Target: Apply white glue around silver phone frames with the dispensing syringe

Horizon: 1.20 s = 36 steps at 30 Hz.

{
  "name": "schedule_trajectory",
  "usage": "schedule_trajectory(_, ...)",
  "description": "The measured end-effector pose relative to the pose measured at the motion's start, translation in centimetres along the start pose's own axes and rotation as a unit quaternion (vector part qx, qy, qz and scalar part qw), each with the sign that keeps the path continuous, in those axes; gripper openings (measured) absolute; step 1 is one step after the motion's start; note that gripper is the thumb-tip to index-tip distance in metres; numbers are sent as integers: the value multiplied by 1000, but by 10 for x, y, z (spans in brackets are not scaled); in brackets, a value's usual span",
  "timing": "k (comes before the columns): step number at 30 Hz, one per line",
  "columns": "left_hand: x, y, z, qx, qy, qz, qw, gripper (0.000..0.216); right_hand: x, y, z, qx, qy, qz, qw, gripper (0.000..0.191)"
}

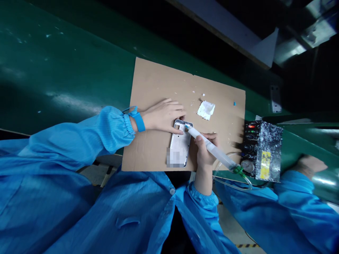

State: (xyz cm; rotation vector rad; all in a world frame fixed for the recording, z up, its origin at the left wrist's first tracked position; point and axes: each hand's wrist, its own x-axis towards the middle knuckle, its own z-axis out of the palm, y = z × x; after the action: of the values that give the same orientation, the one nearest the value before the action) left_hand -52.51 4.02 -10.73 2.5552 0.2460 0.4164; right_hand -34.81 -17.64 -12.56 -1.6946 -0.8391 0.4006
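A silver phone frame (180, 143) lies on the cardboard sheet in front of me, its lower end covered by a blurred patch. My left hand (168, 114) steadies it, thumb at the left edge and fingers curled by the top end. In my right hand (206, 150) is a white dispensing syringe (209, 145), slanting down to the left. Its blue tip is at the top end of the frame, where white bits show. From the green fitting (238, 170) at its rear runs a clear hose. A blue wrist strap (138, 119) circles my left wrist.
On the cardboard (156, 79) lie a crumpled white paper (206, 109), a small blue piece (234, 103) and white crumbs. To its right stands a scuffed dispenser box (265, 150) with a gauge. Another person's hand (312, 165) rests beyond it. Another frame-like part (275, 98) lies farther back.
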Motion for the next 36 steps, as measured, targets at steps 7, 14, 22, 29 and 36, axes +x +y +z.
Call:
schedule_trajectory(7, 0, 0, 0, -5, -1, -2, 1000, 46, 1, -2, 1, -14, 0, -6, 1000, 44)
schedule_trajectory(14, 0, 0, 0, -3, -1, -3, 1000, 47, 1, -2, 0, -14, 3, -8, 1000, 43)
schedule_trajectory(22, 0, -1, 1, -3, 0, -2, 1000, 47, 2, -5, 2, -15, 5, 0, 1000, 50)
schedule_trajectory(29, -1, -1, 1, -12, 4, -6, 1000, 46, 1, -5, 2, -18, 4, 7, 1000, 52)
schedule_trajectory(36, 0, 0, 0, -10, -4, -8, 1000, 46, 2, -3, 1, -16, 3, -6, 1000, 51)
